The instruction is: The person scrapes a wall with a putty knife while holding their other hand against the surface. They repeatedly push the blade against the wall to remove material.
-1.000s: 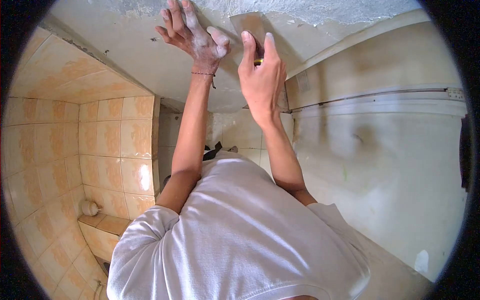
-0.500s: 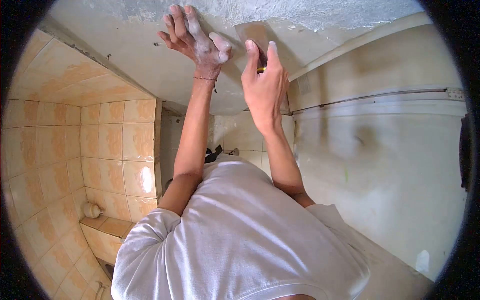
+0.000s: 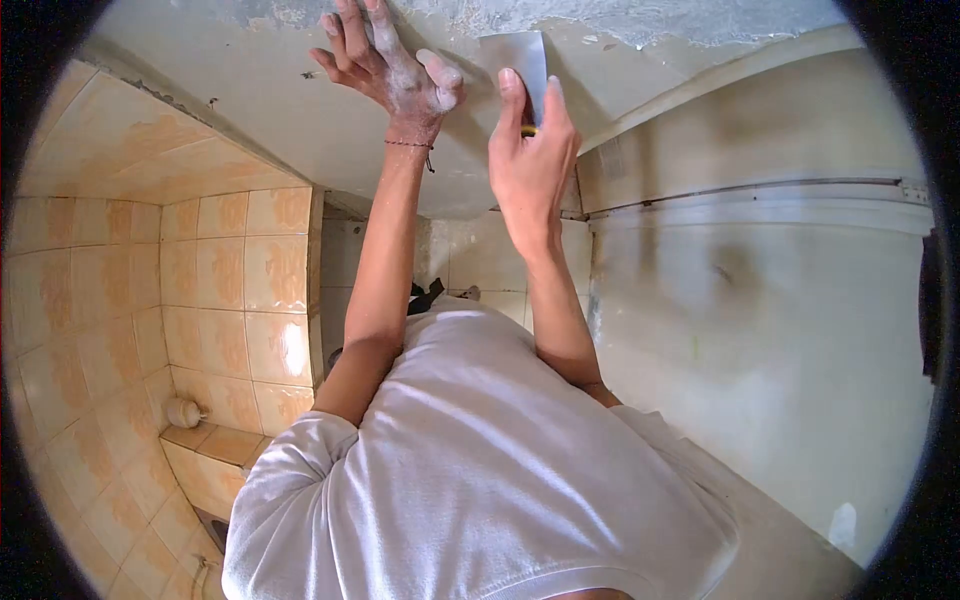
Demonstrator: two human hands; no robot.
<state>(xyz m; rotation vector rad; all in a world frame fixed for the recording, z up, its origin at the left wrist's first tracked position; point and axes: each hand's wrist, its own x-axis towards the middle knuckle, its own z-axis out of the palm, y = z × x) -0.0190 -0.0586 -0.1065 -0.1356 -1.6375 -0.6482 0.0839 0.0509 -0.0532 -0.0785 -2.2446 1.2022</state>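
Metal scraper (image 3: 522, 52) is clamped in right hand (image 3: 537, 155), long axis pointed from wrist toward rough plaster (image 3: 690, 18); dusty left hand (image 3: 395, 85) is held apart, fingers spread.

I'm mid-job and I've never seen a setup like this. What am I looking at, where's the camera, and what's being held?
There is no machine here: a person works bare-handed, seen by one camera worn on the head, looking forward and down. That is why the pale, short-sleeved fabric shirt fills the lower middle. The right hand holds a thin, flat, grey metal blade, with a small yellow piece showing beneath. The left hand, dusted white, spreads open over a smooth, pale surface; whether it presses there I can't tell. A rough, grey-white coating lies along the top. Glossy, cream-and-orange square tiles line the left side.
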